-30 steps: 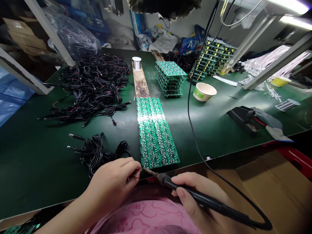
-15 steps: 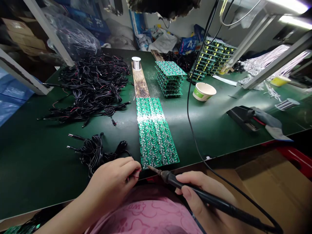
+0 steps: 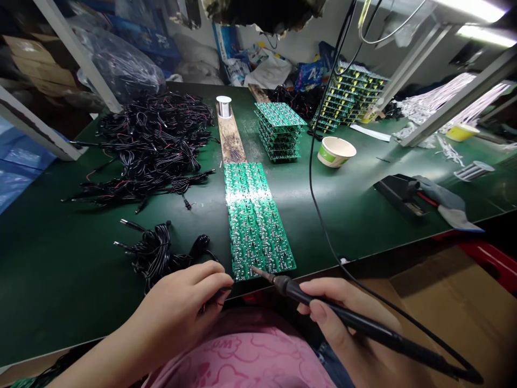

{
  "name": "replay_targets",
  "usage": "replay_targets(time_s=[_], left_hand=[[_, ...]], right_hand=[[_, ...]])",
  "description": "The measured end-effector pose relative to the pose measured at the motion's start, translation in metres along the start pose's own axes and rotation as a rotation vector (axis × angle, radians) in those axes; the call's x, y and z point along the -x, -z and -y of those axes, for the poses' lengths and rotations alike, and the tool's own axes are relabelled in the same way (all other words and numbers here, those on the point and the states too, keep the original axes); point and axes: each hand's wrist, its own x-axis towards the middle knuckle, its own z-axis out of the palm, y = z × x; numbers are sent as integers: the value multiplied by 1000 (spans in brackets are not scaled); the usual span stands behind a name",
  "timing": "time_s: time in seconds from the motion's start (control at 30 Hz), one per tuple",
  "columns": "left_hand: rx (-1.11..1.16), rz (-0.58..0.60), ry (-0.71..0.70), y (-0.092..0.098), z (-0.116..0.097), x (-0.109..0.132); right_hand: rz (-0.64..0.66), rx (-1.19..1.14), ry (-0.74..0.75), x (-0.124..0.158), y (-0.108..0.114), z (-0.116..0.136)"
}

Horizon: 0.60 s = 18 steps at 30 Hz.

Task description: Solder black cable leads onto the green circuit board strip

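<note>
My right hand [image 3: 343,318] grips a black soldering iron [image 3: 307,296], its tip at the near edge of a green circuit board panel [image 3: 258,226]. Whether the tip touches the board I cannot tell. The panel lies lengthwise on the table, dotted with solder points. Close by its near left corner, my left hand [image 3: 194,296] is closed on a thin cable, of which a bit of red wire shows between the fingers. A black cable bundle [image 3: 157,253] with metal plug ends lies just beyond that hand.
A stained wooden strip [image 3: 232,140] bears a solder spool [image 3: 224,106]. A big heap of black cables [image 3: 153,145] is on the left. Stacked circuit boards [image 3: 280,132], a paper bowl [image 3: 336,152] and a black tool stand [image 3: 399,194] are toward the right. The iron's cord [image 3: 319,215] crosses the table.
The soldering iron's tip has moved slightly right and away from my left hand. My left hand has turned a little, and less of the red wire shows now.
</note>
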Motion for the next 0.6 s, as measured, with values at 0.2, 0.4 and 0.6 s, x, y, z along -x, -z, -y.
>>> replay_targets(time_s=[0.2, 0.4, 0.6], left_hand=[[-52, -114, 78, -6, -2, -9], [-146, -104, 102, -12, -5, -10], [-162, -99, 98, -9, -7, -12]], right_hand=[[-3, 7, 40, -2, -5, 1], [26, 49, 60, -3, -9, -3], [33, -47, 87, -7, -19, -4]])
